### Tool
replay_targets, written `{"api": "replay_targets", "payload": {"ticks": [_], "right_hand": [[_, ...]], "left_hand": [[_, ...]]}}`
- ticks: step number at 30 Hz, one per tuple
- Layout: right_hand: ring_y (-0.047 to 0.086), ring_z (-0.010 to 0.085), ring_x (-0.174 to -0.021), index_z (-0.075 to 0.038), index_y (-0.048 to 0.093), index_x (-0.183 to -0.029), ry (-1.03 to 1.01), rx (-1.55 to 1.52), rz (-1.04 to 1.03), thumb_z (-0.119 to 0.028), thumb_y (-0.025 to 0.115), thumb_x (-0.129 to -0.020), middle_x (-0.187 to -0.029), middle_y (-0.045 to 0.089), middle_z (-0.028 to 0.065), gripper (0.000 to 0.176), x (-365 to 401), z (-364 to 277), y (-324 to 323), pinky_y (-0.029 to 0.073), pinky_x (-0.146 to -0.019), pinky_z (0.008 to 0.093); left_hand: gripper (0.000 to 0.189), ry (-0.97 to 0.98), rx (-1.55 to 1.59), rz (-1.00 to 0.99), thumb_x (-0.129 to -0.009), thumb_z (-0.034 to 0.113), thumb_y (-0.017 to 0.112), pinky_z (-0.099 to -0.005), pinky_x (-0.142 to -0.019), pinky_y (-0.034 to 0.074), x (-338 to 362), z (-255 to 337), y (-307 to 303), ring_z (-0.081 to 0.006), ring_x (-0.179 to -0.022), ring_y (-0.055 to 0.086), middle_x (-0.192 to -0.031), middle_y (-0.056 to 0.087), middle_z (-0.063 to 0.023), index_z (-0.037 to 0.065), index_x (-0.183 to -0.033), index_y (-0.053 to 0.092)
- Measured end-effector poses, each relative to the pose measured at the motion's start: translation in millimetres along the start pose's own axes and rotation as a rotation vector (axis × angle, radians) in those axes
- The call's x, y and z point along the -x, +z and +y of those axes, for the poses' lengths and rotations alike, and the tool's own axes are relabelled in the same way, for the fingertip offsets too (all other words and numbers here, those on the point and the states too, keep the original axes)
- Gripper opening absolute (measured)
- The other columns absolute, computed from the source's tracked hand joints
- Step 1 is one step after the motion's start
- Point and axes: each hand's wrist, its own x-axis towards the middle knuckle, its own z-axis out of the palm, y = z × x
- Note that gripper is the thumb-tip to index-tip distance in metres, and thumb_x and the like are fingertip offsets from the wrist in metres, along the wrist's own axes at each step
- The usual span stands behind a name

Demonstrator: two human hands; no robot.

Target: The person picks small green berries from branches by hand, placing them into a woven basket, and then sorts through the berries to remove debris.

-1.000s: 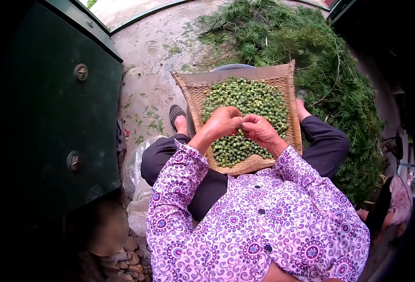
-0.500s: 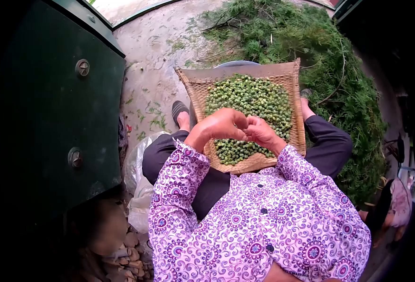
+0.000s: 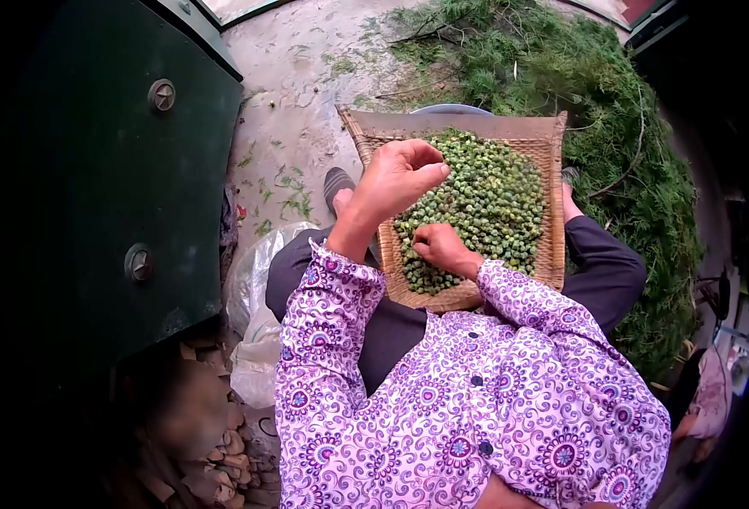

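- A dark green metal door panel (image 3: 95, 170) with round bolts fills the view from eight to eleven o'clock.
- A heap of green feathery branches (image 3: 620, 136) lies on the concrete from twelve to three o'clock, behind and beside the tray.
- A flat woven straw tray (image 3: 553, 254) rests on the person's lap near the centre, tilted away toward twelve o'clock.
- A pile of small green round pods (image 3: 493, 191) covers most of the tray.
- A crumpled clear plastic bag (image 3: 256, 314) lies on the ground at nine o'clock of the lap.
- The left hand (image 3: 400, 178) hangs raised over the tray's ten o'clock corner, fingertips pinched together toward the pods; whether a pod sits between them I cannot tell.
- The right hand (image 3: 442, 246) rests knuckles-up on the pods at the pile's seven o'clock edge, fingers curled down into them; a grip cannot be told.
- The two hands are apart.
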Motion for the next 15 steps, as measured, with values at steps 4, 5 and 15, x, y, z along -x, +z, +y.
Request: {"api": "replay_targets", "payload": {"ticks": [4,5,15], "right_hand": [[0.047,0.0075,-0.047,-0.002,0.06,-0.075,0.488,-0.631,-0.14,-0.014,0.06,-0.079,-0.058,0.052,-0.0016,0.013,15.3,-7.7,-46.0,0.037,-0.042,0.0241],[0.043,0.0056,-0.044,-0.003,0.059,-0.078,0.518,-0.81,-0.122,-0.012,0.06,-0.08,-0.056,0.049,-0.0024,0.01,20.8,-7.9,-55.6,0.032,-0.039,0.021],[0.054,0.0338,-0.103,-0.01,0.004,-0.138,-0.117,-1.876,0.952,-0.019,0.069,-0.078,-0.127,0.038,0.0214,0.088,108.7,107.1,-266.8,0.053,-0.081,0.0358]], "left_hand": [[0.021,0.005,-0.081,-0.018,-0.081,0.015,0.063,-0.0225,-0.065,0.047,-2.2,-3.6,1.8,-0.0073,-0.07,0.056,-0.078,0.061,-0.0015,-0.001,-0.094,0.062],[0.021,0.013,-0.083,-0.025,-0.081,0.015,0.063,-0.0225,-0.065,0.047,-3.1,-3.6,2.5,-0.0073,-0.07,0.056,-0.078,0.061,-0.0015,-0.001,-0.094,0.062],[0.02,0.065,0.4,0.258,-0.086,0.017,0.06,-0.0227,-0.061,0.05,2.7,15.5,-21.8,-0.0116,-0.07,0.063,-0.086,0.065,-0.0086,0.001,-0.096,0.06]]}}
